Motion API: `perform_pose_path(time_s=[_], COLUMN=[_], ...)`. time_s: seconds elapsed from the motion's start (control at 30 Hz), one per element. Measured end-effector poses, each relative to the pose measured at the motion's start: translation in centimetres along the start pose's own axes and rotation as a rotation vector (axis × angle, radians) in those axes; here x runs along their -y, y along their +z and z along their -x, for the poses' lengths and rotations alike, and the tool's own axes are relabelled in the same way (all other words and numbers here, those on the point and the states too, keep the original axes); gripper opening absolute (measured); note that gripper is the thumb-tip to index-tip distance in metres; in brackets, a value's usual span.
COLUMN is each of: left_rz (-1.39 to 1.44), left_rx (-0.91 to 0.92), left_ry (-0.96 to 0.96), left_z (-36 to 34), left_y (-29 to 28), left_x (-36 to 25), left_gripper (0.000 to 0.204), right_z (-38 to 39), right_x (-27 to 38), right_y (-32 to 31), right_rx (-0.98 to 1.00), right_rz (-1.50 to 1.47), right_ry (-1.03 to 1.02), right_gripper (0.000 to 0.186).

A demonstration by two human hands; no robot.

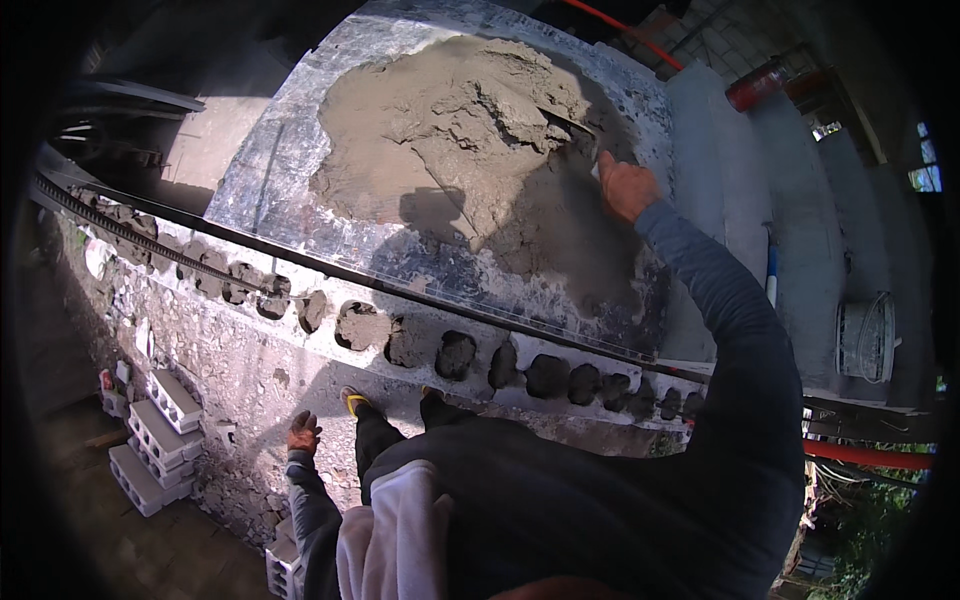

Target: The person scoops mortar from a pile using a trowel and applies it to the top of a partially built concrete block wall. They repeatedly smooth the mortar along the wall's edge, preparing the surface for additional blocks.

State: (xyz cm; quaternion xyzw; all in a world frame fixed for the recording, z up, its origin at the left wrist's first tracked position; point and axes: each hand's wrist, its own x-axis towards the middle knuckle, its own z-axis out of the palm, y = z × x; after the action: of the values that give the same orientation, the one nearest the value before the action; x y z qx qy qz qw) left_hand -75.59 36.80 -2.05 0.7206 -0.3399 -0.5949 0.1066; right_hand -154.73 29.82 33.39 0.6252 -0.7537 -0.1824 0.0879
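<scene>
Two bare hands show: the right hand (630,190) has its fingers wrapped round the handle of a trowel (572,124), whose blade meets the wet mortar (400,110) near the worktop's right edge, in its far half. The mortar spreads over the middle of the worktop (275,155). Along the near edge runs a row of hollow blocks (479,357). The left hand (303,433) hangs beyond that row, fingers loosely bent, gripping nothing visible, near stacked blocks (165,430).

No legible text, label, brand, number or sign on anything in the head view.
</scene>
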Motion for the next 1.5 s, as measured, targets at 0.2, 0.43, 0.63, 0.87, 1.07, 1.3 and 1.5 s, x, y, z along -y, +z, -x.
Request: perform_pose_path(time_s=[0.2, 0.43, 0.63, 0.87, 1.07, 1.3, 1.5], left_rz=[-0.043, 0.173, 0.202, 0.334, 0.155, 0.008, 0.147], left_rx=[0.183, 0.055, -0.102, -0.315, -0.080, 0.016, -0.047], left_ry=[-0.283, -0.575, -0.570, -0.217, -0.266, -0.288, -0.265], left_z=[1.1, 8.5, 13.9, 11.9, 8.8, 4.7, 3.3], left_y=[2.5, 0.0, -3.1, -7.3, -5.5, -2.4, -3.2], left_x=[4.1, 12.3, 14.9, 8.8, 9.6, 5.0, 4.9], left_gripper=[0.032, 0.031, 0.033, 0.036, 0.040, 0.042, 0.043], right_z=[8.8, 17.2, 4.7, -1.7, 3.7, 4.8, 10.1], right_x=[-0.9, -2.6, 4.9, 7.3, 4.6, 5.3, 3.4], right_y=[-4.7, -4.5, -0.1, -2.9, -8.0, -2.9, -3.4], right_rx=[0.262, 0.572, 0.682, 0.553, 0.376, -0.012, 0.001], right_rz=[-0.137, -1.112, -1.661, -1.895, -1.800, -0.340, -0.712], right_ry=[0.097, 0.670, 0.535, 0.353, 0.378, 0.255, 0.304], right_gripper=[0.028, 0.030, 0.023, 0.020, 0.021, 0.038, 0.041])
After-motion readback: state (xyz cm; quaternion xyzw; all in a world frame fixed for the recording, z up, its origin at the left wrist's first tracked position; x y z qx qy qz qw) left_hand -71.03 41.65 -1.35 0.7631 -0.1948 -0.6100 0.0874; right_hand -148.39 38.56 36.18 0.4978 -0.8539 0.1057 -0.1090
